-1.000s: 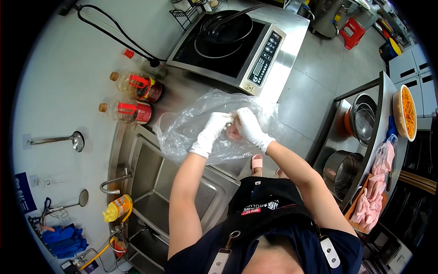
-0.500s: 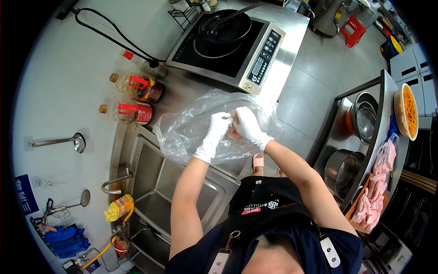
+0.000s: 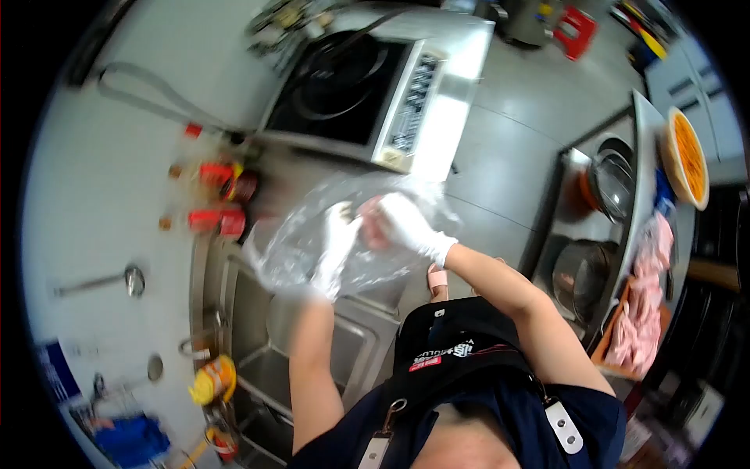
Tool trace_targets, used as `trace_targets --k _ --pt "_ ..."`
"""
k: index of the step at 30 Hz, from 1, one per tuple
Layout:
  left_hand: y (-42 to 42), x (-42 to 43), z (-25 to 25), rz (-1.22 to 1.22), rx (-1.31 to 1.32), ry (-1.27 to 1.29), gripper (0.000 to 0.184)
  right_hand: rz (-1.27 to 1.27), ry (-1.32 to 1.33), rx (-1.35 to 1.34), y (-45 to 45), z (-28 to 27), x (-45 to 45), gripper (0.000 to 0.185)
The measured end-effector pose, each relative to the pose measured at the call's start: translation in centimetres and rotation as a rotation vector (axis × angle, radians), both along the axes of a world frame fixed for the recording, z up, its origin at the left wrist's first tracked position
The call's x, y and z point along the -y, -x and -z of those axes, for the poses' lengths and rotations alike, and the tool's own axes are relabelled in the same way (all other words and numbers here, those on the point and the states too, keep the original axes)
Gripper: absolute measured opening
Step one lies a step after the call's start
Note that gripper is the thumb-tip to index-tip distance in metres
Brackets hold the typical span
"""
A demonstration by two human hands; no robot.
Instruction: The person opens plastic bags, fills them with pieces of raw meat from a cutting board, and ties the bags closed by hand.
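Observation:
A large clear plastic bag (image 3: 301, 242) lies spread on the steel counter between the cooktop and the sink, under both hands. A pink lump that looks like raw meat (image 3: 373, 224) shows between the hands, at the bag; whether it is inside is unclear. My left hand (image 3: 338, 234), in a white glove, has its fingers curled at the bag's plastic, left of the lump. My right hand (image 3: 408, 227), gloved too, is closed at the plastic with its fingertips right beside the lump. Motion blur hides the exact grip of each.
An induction cooktop (image 3: 336, 94) with a black pan (image 3: 344, 59) stands beyond the bag. Bottles (image 3: 223, 223) line the wall at left, by a steel sink (image 3: 273, 313). At right, a steel shelf table (image 3: 648, 156) holds pink meat (image 3: 637, 336) and a bowl of orange shreds (image 3: 687, 156).
My hands have parted from fingertip contact, the left one shifting left, so more of the pink lump shows between them. The whole view has swung slightly and blurred.

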State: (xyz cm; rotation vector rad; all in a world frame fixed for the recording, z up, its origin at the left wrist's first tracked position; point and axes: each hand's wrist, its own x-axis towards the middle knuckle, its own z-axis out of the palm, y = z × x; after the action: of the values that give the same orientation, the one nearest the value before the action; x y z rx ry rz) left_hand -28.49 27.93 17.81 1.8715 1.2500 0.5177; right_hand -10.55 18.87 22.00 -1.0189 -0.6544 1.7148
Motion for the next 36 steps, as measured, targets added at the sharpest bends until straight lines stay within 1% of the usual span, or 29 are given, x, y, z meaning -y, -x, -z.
trace_targets --k 1,2,3,4,5,6,7,9,11,12,13,15,16,17,19,21,23,25,26,27,29,30,31,33,35,36 --pt "0.3 0.4 -0.6 -0.019 0.05 -0.062 0.049 0.013 -0.161 0.147 -0.8 -1.4 1.1 0.015" --pt "-0.6 1.8 -4.1 -0.071 -0.004 0.011 0.05 0.09 -0.525 0.568 -1.7 -2.9 3.0 0.017" --pt "-0.8 2.6 -5.4 -0.068 0.022 -0.009 0.044 0.186 -0.779 0.893 -2.7 -4.2 5.0 0.02" --pt "-1.1 3.4 -6.8 -0.065 0.048 -0.029 0.038 0.254 -0.888 1.058 -3.7 -5.1 7.3 0.022" --pt "-2.8 5.8 -9.5 -0.121 0.102 -0.168 0.025 0.256 -0.784 1.002 -5.0 -6.5 9.8 0.016" --pt "-2.9 6.6 -9.9 -0.094 0.063 -0.322 0.023 0.329 -0.73 1.004 -5.7 -5.2 11.8 0.014" --pt "-3.7 7.6 -10.9 -0.055 -0.003 -0.494 0.023 0.411 -0.638 1.09 -7.0 -4.7 13.8 0.011" --pt "-6.4 9.7 -12.7 -0.011 -0.005 -0.599 0.022 0.566 -0.432 0.988 -10.3 -4.2 19.0 0.015" --pt "-10.3 11.2 -13.0 0.089 0.072 -0.539 0.019 0.541 -0.072 1.035 -13.5 -2.6 24.3 0.02" --pt "-12.1 12.0 -13.1 0.126 0.1 -0.51 0.018 0.534 0.047 1.045 -15.0 -2.1 27.0 0.022" --pt "-15.2 13.7 -14.7 0.217 0.134 -0.401 0.016 0.52 0.158 1.049 -16.2 -1.7 29.5 0.023" --pt "-19.7 14.7 -13.7 0.362 0.206 -0.364 0.015 0.444 0.322 1.13 -18.3 -1.7 34.0 0.024" --pt "-22.1 15.5 -13.9 0.417 0.206 -0.313 0.015 0.444 0.321 1.122 -19.2 -1.2 35.9 0.025" --pt "-24.5 16.7 -14.4 0.49 0.229 -0.329 0.016 0.44 0.32 1.111 -20.0 -0.3 37.6 0.025" --pt "-28.6 17.8 -13.9 0.617 0.235 -0.311 0.017 0.457 0.32 1.125 -21.8 -0.3 40.0 0.026" --pt "-32.6 19.3 -13.4 0.649 0.207 -0.145 0.019 0.508 0.332 1.172 -23.3 -0.8 41.8 0.027" --pt "-37.1 20.7 -13.0 0.804 0.197 -0.093 0.021 0.643 0.344 1.242 -25.2 -1.6 43.2 0.025" --pt "-42.0 22.6 -12.8 0.964 0.223 -0.125 0.022 0.77 0.4 1.244 -27.8 -4.0 44.7 0.024" --pt "-44.3 23.5 -12.2 1.008 0.203 -0.071 0.021 0.896 0.377 1.311 -28.9 -2.8 45.4 0.024" --pt "-46.5 24.5 -11.8 1.028 0.15 0.038 0.021 0.968 0.393 1.381 -30.0 -2.7 46.1 0.022" --pt "-50.6 26.6 -12.3 1.265 0.041 0.042 0.021 1.062 0.49 1.393 -32.0 -3.7 47.4 0.019" --pt "-52.3 27.5 -12.3 1.34 0.023 0.049 0.021 1.054 0.587 1.398 -32.7 -4.5 47.8 0.018" --pt "-53.6 28.2 -12.1 1.417 0.001 0.054 0.021 1.11 0.623 1.414 -33.1 -4.5 48.1 0.018" --pt "-56.0 28.9 -11.5 1.49 0.034 0.107 0.019 1.111 0.698 1.395 -33.4 -4.8 48.0 0.02" --pt "-58.1 28.5 -10.5 1.537 0.03 0.123 0.019 1.145 0.757 1.305 -33.3 -4.4 47.1 0.021" --pt "-59.1 28.0 -10.5 1.578 0.033 0.068 0.02 1.166 0.765 1.282 -33.0 -4.1 46.0 0.021"
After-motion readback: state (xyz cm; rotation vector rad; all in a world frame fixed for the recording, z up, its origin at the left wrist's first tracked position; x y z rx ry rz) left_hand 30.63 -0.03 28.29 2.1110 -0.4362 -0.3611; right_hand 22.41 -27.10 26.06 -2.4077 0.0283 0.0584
